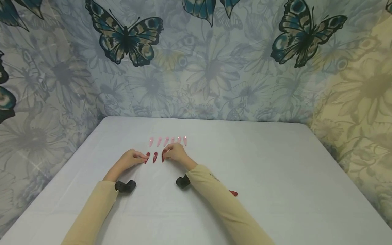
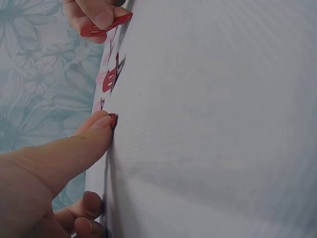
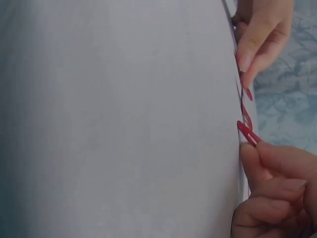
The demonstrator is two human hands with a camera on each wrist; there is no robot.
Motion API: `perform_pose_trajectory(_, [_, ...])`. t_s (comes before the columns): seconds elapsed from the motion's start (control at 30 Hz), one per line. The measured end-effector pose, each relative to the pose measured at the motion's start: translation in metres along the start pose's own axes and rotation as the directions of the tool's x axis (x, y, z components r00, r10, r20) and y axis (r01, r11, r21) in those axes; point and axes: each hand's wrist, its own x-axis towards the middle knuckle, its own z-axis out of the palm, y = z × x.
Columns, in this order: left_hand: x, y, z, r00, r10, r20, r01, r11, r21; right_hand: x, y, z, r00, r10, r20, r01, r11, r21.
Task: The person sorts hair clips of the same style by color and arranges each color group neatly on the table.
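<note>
My right hand (image 1: 175, 152) pinches a red snap hair clip (image 3: 247, 133) between thumb and finger, its narrow end pointing away from the fingertips in the right wrist view. To the left, my left hand (image 1: 132, 158) has thumb and fingertip on another red hair clip (image 1: 147, 156), mostly hidden by the thumb in the left wrist view. Between the two hands lies a third red clip (image 1: 155, 157) on the white table. Just behind, several pink hair clips (image 1: 159, 141) form a row, wide ends away from me; the right hand overlaps part of that row.
More red shows at a clip (image 1: 233, 193) partly hidden behind the right sleeve (image 1: 220, 197). The white-covered table (image 1: 291, 170) reaches back to a butterfly-patterned cloth wall (image 1: 211, 68). Each wrist carries a black camera mount (image 1: 125, 186).
</note>
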Motion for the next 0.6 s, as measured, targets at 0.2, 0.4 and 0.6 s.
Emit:
perform_pose_trajectory(0.2, [-0.0009,0.0043,0.0011,0.999,-0.036,0.002,0.036,0.998,0.043,0.0001,0.0008,0.0054,0.998,-0.041,-0.054,0.037,0.997,-0.069])
perform_pose_trajectory(0.4, [0.0000,0.0022,0.0017,0.999,-0.044,-0.003,0.044,0.998,0.051,-0.0013,0.0022,0.0066,0.993,-0.080,-0.090,0.068,0.990,-0.124])
perform_pose_trajectory(0.6, [-0.0004,0.0042,-0.0012,0.999,-0.051,-0.011,0.052,0.996,0.069,0.0004,-0.0018,0.0075,0.993,-0.078,-0.086,0.061,0.980,-0.188])
